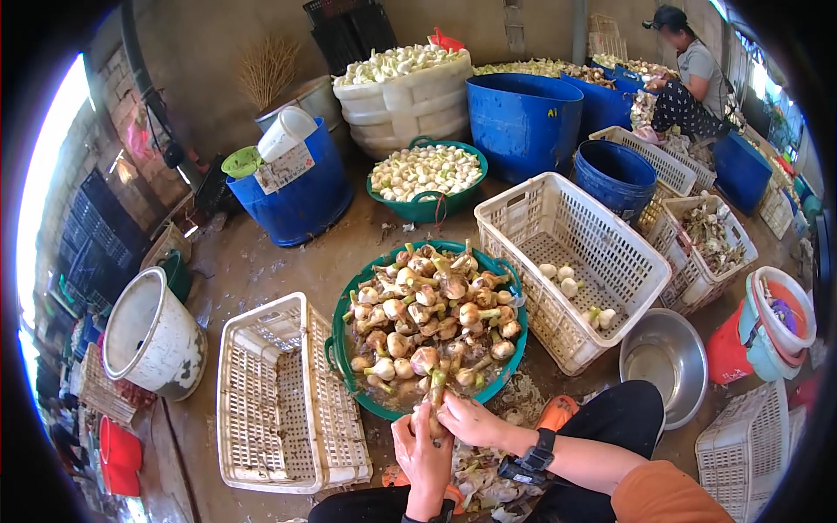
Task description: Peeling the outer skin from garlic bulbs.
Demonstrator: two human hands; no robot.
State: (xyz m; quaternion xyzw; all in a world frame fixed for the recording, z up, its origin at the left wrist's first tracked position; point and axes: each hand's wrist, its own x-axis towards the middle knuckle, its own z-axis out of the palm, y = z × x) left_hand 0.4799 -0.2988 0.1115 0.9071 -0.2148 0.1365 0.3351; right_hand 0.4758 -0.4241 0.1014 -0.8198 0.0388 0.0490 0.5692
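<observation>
Both hands are low in the centre, close together at the near rim of a green basin (521, 346) heaped with unpeeled garlic bulbs (418, 310). My left hand (422, 451) has its fingers around a garlic bulb (436, 425) whose thick green stem points up over the basin. My right hand (474, 421) grips the same bulb and stem from the right side. Beneath the hands, peeled garlic skins (487, 477) lie on the floor between the orange shoes. To the right, a white plastic crate (572, 219) holds several peeled bulbs (567, 286).
Another white crate (225, 392) stands left of the basin. A steel bowl (664, 366) is near my right knee. Beyond are a green basin of peeled garlic (428, 209), blue tubs (526, 124) and a white bucket (157, 333). A seated person (700, 85) works at upper right.
</observation>
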